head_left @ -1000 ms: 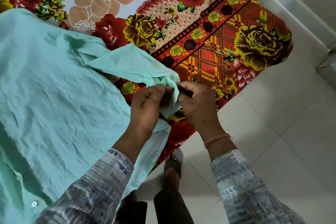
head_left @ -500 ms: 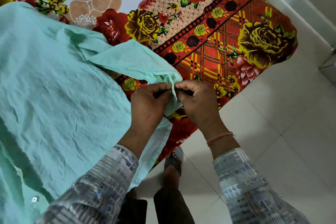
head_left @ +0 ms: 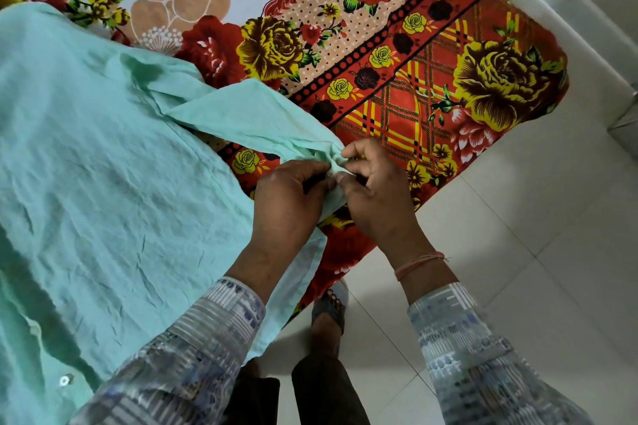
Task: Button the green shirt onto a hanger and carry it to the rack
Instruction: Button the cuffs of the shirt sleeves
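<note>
Floral-sheeted bed (head_left: 397, 55) beside white tiled floor (head_left: 535, 269) | green shirt (head_left: 103, 183) lies spread on the bed, one sleeve (head_left: 248, 121) reaching toward the bed's near edge | left hand (head_left: 290, 203) pinches the sleeve end, fingers curled | right hand (head_left: 376, 197) pinches the same end, fingertips meeting the left's

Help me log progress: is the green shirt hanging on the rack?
No, the green shirt lies spread on the floral bedsheet.
</note>
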{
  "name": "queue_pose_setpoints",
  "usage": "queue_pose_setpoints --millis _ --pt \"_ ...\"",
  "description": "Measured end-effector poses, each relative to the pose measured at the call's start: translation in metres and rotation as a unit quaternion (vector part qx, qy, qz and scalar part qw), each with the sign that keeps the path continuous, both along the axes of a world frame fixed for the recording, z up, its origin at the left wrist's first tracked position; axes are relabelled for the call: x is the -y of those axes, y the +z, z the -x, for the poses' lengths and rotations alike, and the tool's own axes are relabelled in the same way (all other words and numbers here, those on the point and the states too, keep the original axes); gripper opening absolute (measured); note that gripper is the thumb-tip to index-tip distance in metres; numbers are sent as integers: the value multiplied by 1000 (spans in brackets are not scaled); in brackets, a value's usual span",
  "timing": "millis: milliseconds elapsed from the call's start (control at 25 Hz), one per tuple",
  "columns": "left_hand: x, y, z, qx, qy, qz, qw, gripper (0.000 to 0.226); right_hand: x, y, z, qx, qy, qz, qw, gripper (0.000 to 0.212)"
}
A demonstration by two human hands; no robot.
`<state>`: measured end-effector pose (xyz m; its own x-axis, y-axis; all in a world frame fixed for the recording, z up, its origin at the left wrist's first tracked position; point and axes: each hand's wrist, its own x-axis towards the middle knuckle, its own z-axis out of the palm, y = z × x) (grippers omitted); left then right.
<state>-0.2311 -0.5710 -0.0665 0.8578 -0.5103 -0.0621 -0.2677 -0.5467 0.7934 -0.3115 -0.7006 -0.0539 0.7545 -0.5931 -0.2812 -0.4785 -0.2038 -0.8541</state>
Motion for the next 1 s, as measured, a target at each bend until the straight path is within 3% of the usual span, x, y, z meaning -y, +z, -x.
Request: queue_pose_setpoints --millis 160,400,520,600,800,1000 --pt "-3 -5 4 26 -28 -16 999 33 0 -4 1 26 -7 -14 1000 20" --pt "2 -5 10 -3 -64 -77 995 59 -7 -7 10 -5 58 109 992 69" --pt "0 -7 13 11 -82 -92 992 65 -5 -11 14 -20 95 137 986 79" --pt "-3 -8 12 24 -74 -81 994 60 -3 -13 15 -22 83 142 986 75" --pt "-8 -8 10 40 -49 -65 996 47 6 -11 14 18 -21 156 987 43" --pt "-3 0 13 14 -36 -40 998 60 0 -13 13 24 16 187 982 28"
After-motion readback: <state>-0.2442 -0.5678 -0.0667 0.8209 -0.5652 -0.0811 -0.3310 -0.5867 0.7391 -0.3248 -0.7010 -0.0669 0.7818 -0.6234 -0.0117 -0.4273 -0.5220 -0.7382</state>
